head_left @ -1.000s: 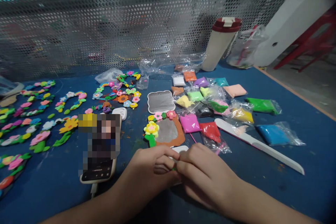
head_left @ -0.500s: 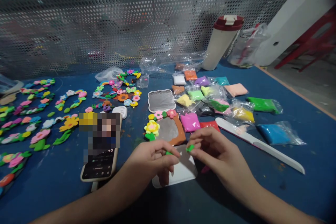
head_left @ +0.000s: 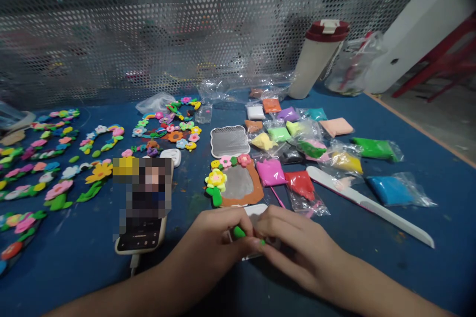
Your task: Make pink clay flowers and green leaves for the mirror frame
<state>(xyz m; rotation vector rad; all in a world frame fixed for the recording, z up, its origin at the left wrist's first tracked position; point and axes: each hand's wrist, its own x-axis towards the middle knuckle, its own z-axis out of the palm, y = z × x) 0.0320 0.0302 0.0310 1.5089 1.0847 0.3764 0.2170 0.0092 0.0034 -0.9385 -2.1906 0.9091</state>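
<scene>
Flower-trimmed pieces (head_left: 59, 193): spread over the left part of the blue table (head_left: 446, 257), reaching toward its far edge beside the mesh panel (head_left: 148, 54).
Phone (head_left: 141, 240): lying screen up between those pieces and the left forearm, a cable (head_left: 134, 262) at its near end.
Left hand (head_left: 215, 237): curled, thumb and forefinger pinching the green clay; its fingertips meet those of the other hand.
Green clay (head_left: 239, 232): at the fingertips, above a white sheet (head_left: 256, 209), well in from the table's right edge; a green fleck shows at the left thumb tip too (one lump or two, I cannot tell). It should be very light, soft and a little tacky, easily dented; best held lightly by its sides, with the pads rather than the nails.
Brown-bordered panel (head_left: 238, 183): just beyond the sheet, clay flowers along its far and left sides (probably soft enough to mark, so better lifted by the underside).
Right hand (head_left: 297, 240): fingers bent inward, tips together against the left's; whether it pinches anything is hidden.
Clay packets (head_left: 301, 185): scattered from the middle toward the right edge.
White tool (head_left: 372, 208): slanting across the table's right part, touching a packet.
</scene>
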